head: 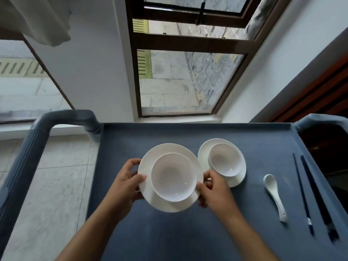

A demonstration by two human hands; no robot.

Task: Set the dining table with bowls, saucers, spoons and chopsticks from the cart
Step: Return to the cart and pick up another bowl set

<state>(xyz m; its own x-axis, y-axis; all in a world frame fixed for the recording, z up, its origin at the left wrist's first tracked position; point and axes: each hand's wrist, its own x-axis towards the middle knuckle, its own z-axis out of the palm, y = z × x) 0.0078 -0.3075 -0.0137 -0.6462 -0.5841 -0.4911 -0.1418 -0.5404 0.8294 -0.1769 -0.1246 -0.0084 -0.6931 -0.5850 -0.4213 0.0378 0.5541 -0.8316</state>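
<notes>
A white saucer (150,199) with a white bowl (173,177) standing in it is held over the blue cart top (169,238). My left hand (126,182) grips the saucer's left rim, thumb on top. My right hand (212,189) grips its right rim. To the right, a second saucer (203,153) carrying a second bowl (225,160) rests on the cart. Further right lie a white spoon (275,196) and a pair of dark chopsticks (312,196).
The cart has a raised rim and a grey handle (35,144) at the left. Beyond it are a white wall and a dark-framed window (188,44). Tiled floor (47,185) shows at the left, dark wood furniture (323,147) at the right.
</notes>
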